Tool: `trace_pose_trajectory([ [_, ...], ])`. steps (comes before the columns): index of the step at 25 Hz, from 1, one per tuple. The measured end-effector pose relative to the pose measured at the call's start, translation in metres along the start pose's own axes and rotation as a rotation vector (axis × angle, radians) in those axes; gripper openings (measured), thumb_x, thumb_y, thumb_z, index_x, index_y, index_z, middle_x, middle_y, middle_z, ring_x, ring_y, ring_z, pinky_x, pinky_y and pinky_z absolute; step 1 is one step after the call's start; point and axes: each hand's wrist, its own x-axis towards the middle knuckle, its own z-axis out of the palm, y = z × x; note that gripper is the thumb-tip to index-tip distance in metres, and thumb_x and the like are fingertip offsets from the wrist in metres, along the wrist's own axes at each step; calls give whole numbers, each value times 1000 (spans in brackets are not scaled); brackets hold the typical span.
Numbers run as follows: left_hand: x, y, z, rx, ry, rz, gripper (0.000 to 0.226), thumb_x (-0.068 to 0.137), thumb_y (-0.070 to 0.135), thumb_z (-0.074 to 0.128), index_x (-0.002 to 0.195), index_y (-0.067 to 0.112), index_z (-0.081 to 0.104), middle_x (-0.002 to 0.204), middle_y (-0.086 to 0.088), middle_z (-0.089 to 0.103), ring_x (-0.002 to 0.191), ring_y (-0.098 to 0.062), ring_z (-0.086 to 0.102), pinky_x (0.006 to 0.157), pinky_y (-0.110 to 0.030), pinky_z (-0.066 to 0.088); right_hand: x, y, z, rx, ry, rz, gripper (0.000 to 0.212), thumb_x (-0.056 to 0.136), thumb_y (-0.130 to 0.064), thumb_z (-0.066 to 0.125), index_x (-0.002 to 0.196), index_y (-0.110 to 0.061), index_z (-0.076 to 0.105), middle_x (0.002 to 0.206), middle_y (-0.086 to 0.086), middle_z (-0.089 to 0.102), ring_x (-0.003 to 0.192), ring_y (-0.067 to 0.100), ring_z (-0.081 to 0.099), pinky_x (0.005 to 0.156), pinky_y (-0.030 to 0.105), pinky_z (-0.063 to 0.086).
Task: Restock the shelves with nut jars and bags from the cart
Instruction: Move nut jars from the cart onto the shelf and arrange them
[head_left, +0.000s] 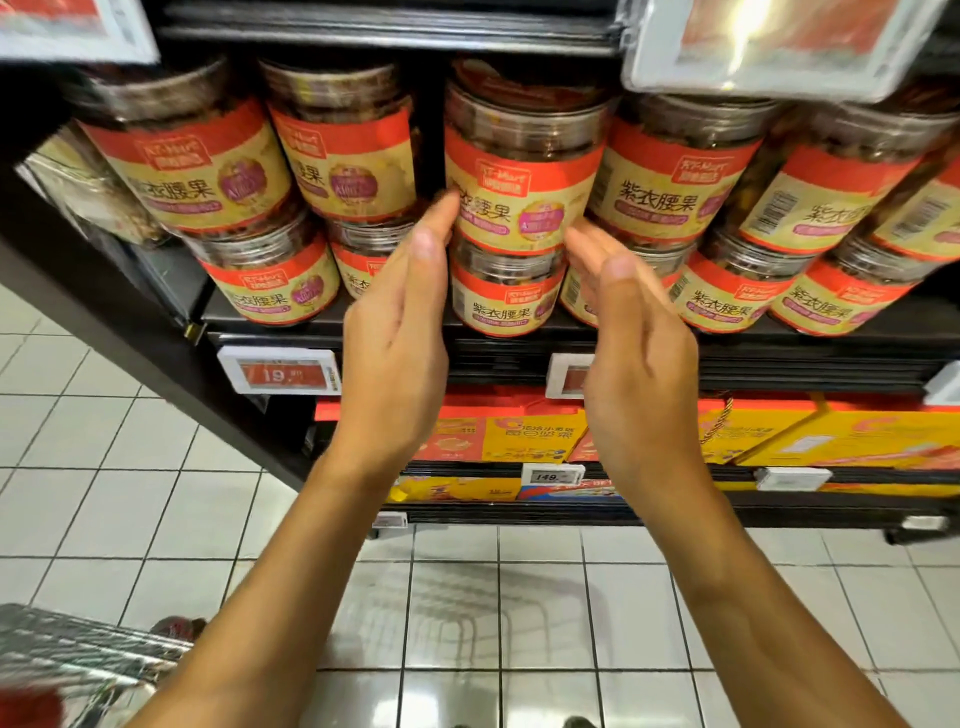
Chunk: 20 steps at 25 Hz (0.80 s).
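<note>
1. Top jar (522, 176): clear plastic w/ paper label, full of nuts. Sits on lower jar (506, 293), upper tier, mid row of shelf (779, 358).
2. Left hand (400, 338): fingers straight, tips touching jar's left side at label height. Not curled round it.
3. Right hand (639, 343): fingers near straight, tips at jar's lower right edge. Touching or just beside, can't tell. Hands apart, flanking the jar, gripping nothing.
4. Handling, est.: rigid wall, moderate wt, prob not fragile. Label band should give friction; bare plastic above likely slick.
5. Hold: palms on opposite sides at label height. Don't lift by lid alone.
6. Risk: two-high stack, small footing. A side push could tip it into neighbour jars (670, 176). Nudge straight back, centred.
7. Cart (78, 654) low left, contents too blurred to read.
</note>
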Motion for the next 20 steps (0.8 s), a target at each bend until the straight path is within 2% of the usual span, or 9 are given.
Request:
trace_pose_trajectory([
  [3, -4, 0, 0, 88, -23, 93, 50, 95, 40, 29, 135, 16, 44, 141, -1, 49, 134, -6, 40, 113, -35, 32, 5, 0, 1, -23, 14, 80, 56, 91, -48, 28, 125, -15, 58, 131, -8, 53, 127, -1, 43, 110, 26, 33],
  [8, -6, -1, 1, 126, -23, 90, 49, 95, 36, 33, 136, 12, 45, 142, -3, 47, 135, -7, 39, 113, -36, 33, 10, 5, -1, 21, 11, 85, 54, 90, -44, 29, 121, -13, 61, 111, -23, 56, 117, -10, 48, 106, 21, 36],
  [9, -6, 0, 2, 141, -26, 84, 48, 96, 35, 33, 136, 10, 46, 142, -3, 48, 135, -7, 39, 113, -35, 33, 10, 6, -2, 19, 5, 88, 54, 90, -44, 29, 120, -14, 62, 110, -24, 58, 115, -12, 48, 105, 20, 36],
  [11, -7, 5, 1, 128, 7, 52, 43, 98, 31, 35, 135, 13, 47, 138, -4, 52, 131, -7, 44, 111, -31, 35, 10, 2, -6, -1, -13, 91, 52, 91, -43, 29, 121, -14, 61, 119, -14, 60, 119, -6, 49, 106, 21, 36],
  [13, -15, 16, -4, 99, 95, -6, 40, 97, 26, 38, 133, 12, 49, 126, -3, 61, 120, -4, 55, 103, -22, 42, 1, -5, -11, -4, -39, 103, 49, 91, -41, 31, 121, -16, 60, 124, -7, 60, 121, 1, 50, 106, 25, 38],
  [15, -36, 36, -13, 73, 181, -90, 32, 99, 20, 40, 125, 10, 55, 106, -1, 67, 101, -8, 64, 92, -20, 48, -18, -17, -19, 1, -132, 152, 47, 91, -43, 32, 121, -18, 59, 120, -10, 61, 119, 2, 53, 105, 28, 40],
  [17, -70, 65, -21, 25, 266, -207, 23, 100, 14, 40, 111, 13, 60, 88, -3, 67, 83, -14, 65, 81, -22, 52, -45, -35, -30, -10, -275, 192, 45, 90, -47, 33, 117, -23, 60, 116, -13, 63, 114, 2, 56, 101, 28, 44],
  [20, -137, 116, -31, -13, 432, -382, 27, 100, 9, 37, 94, 13, 63, 75, -5, 65, 66, -10, 63, 65, -21, 51, -89, -66, -44, 8, -498, 205, 37, 88, -51, 33, 102, -31, 62, 104, -16, 67, 105, 5, 62, 91, 23, 48],
])
